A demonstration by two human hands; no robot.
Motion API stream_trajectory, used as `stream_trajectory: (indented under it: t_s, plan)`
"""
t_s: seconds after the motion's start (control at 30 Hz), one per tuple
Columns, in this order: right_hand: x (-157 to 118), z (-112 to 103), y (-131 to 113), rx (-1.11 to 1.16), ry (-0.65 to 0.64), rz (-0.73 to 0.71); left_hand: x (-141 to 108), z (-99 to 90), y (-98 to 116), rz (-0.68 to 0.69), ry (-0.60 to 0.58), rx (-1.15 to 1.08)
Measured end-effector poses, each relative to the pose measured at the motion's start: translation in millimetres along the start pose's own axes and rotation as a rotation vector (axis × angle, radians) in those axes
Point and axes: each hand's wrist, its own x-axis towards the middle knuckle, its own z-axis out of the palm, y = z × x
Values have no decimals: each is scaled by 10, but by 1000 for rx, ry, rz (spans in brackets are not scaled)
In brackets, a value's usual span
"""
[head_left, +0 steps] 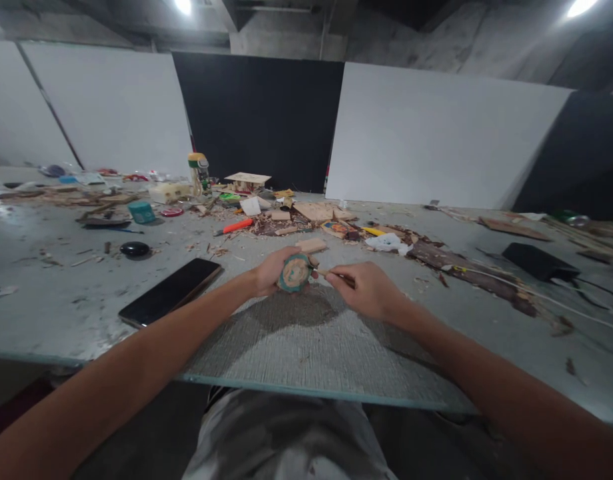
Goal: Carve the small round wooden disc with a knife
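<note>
Left hand point(272, 272) is gripping a teal-edged disc point(293, 274); right hand point(370, 287) is pointing a slim tool point(324, 273) at its rim.
The disc is sitting in the left fingers above the table point(286, 363), the right pinching the tool; its tip is perhaps touching, too small to confirm. Any further stroke is calling for steady support and light pressure.

no text, label or number can be read — not on anything in view.
</note>
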Motion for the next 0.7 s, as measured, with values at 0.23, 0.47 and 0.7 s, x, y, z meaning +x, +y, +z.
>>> stream_trajectory:
  t_s: [0.23,0.47,0.7]
  plan:
    - [-6,56,21,-47,-45,-3,-25,-14,29,-3,8,1]
    - [-2,57,30,-61,-33,9,-40,7,48,-16,-20,-19]
    - [2,64,-18,-104,-57,24,-5,1,27,-4,22,-14]
